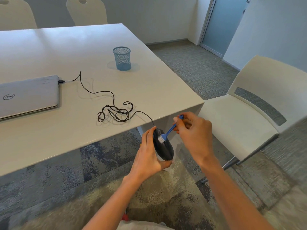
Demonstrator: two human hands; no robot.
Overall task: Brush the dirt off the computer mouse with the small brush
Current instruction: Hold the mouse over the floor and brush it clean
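Computer mouse (163, 146): black, smooth, rounded shell; held in air just off bench (99, 80) corner. Left hand (149, 151) fingers wrapped around mouse sides. Small brush (167, 131): blue plastic handle, white bristle tuft touching mouse top; right hand (192, 130) fingers pinched on handle. Advice: short light strokes, sweep toward floor, keep grip steady. Thin black cable (114, 112) coiled on glossy white bench.

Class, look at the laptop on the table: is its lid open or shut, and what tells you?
Shut. The laptop lies flat on the table, lid down with its logo facing up; no screen or keys show.
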